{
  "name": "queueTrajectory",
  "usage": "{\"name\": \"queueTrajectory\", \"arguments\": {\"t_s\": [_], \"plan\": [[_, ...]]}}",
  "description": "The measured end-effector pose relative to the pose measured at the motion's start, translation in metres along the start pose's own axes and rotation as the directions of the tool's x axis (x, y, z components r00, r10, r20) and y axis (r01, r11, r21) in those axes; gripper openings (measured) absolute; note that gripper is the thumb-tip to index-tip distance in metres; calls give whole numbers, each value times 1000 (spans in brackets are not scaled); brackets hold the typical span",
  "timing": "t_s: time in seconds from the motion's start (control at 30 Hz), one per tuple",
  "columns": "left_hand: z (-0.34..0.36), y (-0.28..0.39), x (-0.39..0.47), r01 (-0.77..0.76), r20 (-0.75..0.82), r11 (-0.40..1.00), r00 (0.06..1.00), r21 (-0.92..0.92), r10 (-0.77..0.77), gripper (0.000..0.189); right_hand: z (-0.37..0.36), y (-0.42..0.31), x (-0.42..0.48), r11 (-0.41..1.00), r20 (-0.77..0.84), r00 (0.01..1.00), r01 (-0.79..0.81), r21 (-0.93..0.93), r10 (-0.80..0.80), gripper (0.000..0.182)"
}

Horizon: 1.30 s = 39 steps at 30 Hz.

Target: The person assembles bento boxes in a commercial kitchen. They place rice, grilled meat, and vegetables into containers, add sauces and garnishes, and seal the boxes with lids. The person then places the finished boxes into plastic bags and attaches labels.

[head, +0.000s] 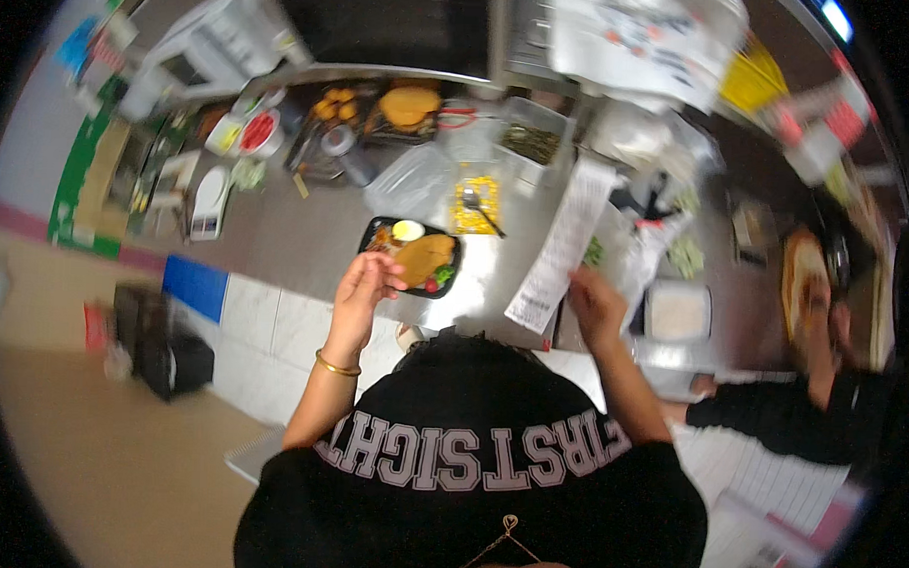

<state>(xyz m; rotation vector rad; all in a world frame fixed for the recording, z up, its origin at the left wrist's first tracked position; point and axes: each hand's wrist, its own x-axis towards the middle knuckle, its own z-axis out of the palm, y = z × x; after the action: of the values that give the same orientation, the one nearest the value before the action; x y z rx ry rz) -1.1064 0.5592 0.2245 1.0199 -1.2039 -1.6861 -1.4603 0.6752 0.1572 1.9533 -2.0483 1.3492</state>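
Note:
Before me on the steel counter stands a black plastic meal tray [447, 284] with a browned patty [424, 259], half a boiled egg [408, 230], greens and a small red piece in it. My left hand [372, 276] hovers at the tray's near left corner, fingers apart and holding nothing. At its edge, a long printed paper receipt [565, 243] is pinched by my right hand [595, 298]; it hangs at a slant to the right of the tray. Behind the tray lies a clear container of corn kernels [475, 198] with a black spoon [483, 210] in it.
A kitchen scale [210, 202] and a tub of red food [258, 132] stand at the left. Patties on a rack [408, 107] and a bin of dark shreds [531, 140] are at the back. A white-filled container [678, 313] sits right, near a co-worker's hands [821, 319].

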Motion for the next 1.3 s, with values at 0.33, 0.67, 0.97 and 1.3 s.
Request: {"name": "queueTrajectory", "arguments": {"t_s": [0.33, 0.67, 0.97, 1.3], "plan": [[-110, -6, -43, 113, -74, 993, 991, 47, -109, 28, 109, 40, -65, 985, 262, 957, -87, -146, 123, 33], [-355, -5, -66, 67, -144, 992, 986, -112, -82, 29, 297, -227, 48, 977, 304, 938, 112, 181, -164, 24], [-685, -5, -209, -41, -789, 974, 595, -223, -155, 33, 831, -556, -23, 782, 893, 258, -434, 448, -368, 57], [-915, -69, -225, -65, -915, 945, 279, -321, -291, 33, 1064, -625, -163, 919, 887, 457, -376, 118, 73, 83]]}}
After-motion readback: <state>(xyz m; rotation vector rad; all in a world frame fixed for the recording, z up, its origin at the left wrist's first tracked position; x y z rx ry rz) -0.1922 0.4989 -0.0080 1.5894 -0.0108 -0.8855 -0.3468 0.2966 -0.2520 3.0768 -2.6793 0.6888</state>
